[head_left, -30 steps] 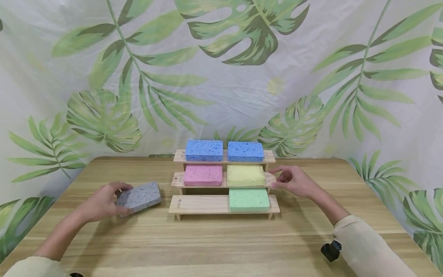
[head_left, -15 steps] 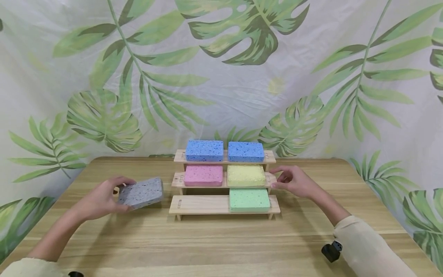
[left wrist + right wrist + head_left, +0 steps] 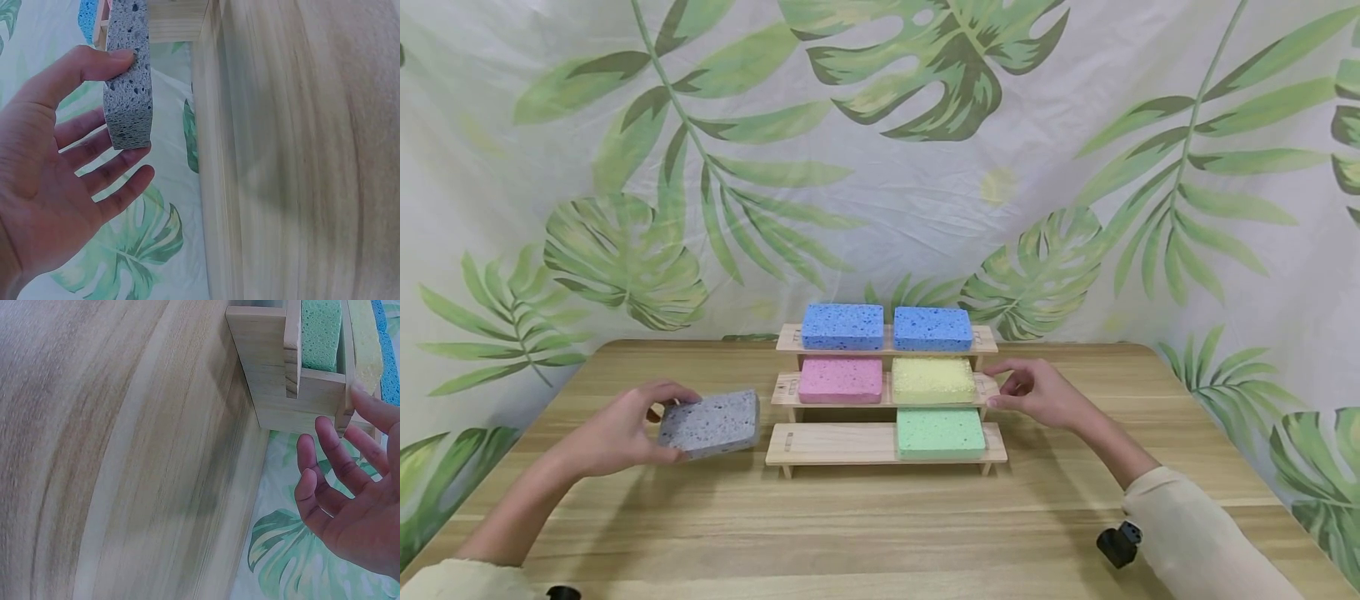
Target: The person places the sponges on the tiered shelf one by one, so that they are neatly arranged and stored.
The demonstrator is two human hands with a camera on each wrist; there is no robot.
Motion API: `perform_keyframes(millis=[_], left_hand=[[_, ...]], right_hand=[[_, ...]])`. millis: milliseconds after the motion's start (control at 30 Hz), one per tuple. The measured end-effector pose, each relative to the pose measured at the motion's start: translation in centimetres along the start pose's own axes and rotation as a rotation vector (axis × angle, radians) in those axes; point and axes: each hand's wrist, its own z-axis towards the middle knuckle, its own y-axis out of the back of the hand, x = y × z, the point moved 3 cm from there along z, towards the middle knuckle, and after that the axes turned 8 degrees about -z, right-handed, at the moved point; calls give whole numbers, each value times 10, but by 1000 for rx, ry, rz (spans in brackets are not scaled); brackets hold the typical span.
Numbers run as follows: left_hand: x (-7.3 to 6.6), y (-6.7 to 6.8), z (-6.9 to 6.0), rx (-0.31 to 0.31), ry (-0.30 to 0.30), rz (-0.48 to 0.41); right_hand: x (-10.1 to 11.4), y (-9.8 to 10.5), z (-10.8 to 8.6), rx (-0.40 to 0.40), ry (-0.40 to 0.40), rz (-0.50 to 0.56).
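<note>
My left hand (image 3: pixel 625 427) holds a speckled grey sponge (image 3: pixel 711 423) by its left end, thumb on the near side and fingers on the far side. The sponge is raised off the table, left of a three-tier wooden rack (image 3: pixel 842 442). In the left wrist view, the thumb presses the sponge's narrow side. My right hand (image 3: pixel 1041 393) pinches the right end of the rack's middle tier between thumb and index finger, beside a yellow sponge (image 3: pixel 932 381). A green sponge (image 3: pixel 940 433) lies on the right of the lowest tier, whose left part is bare wood.
A pink sponge (image 3: pixel 840 381) lies left of the yellow one. Two blue sponges (image 3: pixel 842 326) fill the top tier. The rack stands on a wooden table (image 3: pixel 880 533) with a leaf-print cloth (image 3: pixel 910 200) hanging behind. Black devices (image 3: pixel 1118 545) are at both sleeves.
My left hand has lifted the grey sponge slightly and carried it a little to the right, closer to the rack. The right hand has stayed at the middle tier's end.
</note>
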Motion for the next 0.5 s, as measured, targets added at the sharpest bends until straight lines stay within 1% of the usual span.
perform_keyframes(millis=[233,500], left_hand=[[-7,-1,0,3,-25,9],[-17,-2,2,0,-76,22]], right_hand=[[1,0,0,0,2,8],[3,0,-1,-4,9,12]])
